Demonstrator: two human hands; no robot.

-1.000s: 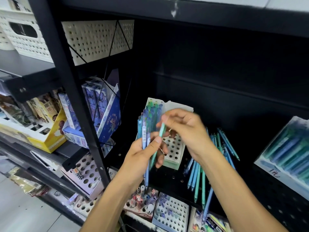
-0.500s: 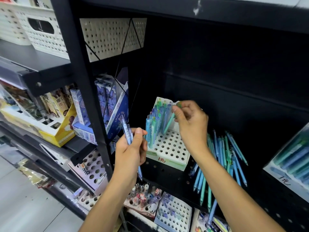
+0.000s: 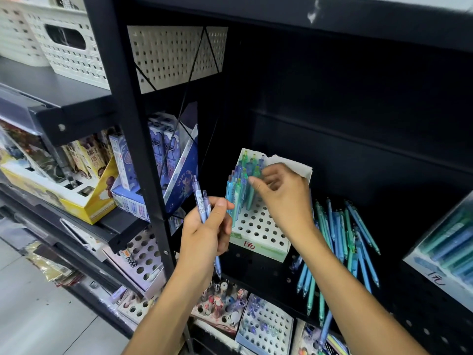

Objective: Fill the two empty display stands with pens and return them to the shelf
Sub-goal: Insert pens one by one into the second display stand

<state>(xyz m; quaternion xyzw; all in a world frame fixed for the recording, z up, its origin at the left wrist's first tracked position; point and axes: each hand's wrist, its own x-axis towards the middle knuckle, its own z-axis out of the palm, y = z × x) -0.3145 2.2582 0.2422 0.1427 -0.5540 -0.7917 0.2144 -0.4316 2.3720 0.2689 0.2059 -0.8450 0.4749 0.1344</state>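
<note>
The white perforated display stand [image 3: 258, 226] sits on the black shelf [image 3: 256, 275], its back rows filled with blue and green pens [image 3: 242, 183], its front holes bare. The right hand [image 3: 282, 196] hovers over those pens with fingers loosely curled; whether it pinches one I cannot tell. At 8 o'clock from the stand, the left hand [image 3: 208, 231] grips two pale blue pens [image 3: 202, 201], their lower ends hidden behind the palm. At 3 o'clock, loose pens [image 3: 343, 242] lie heaped on the shelf.
</note>
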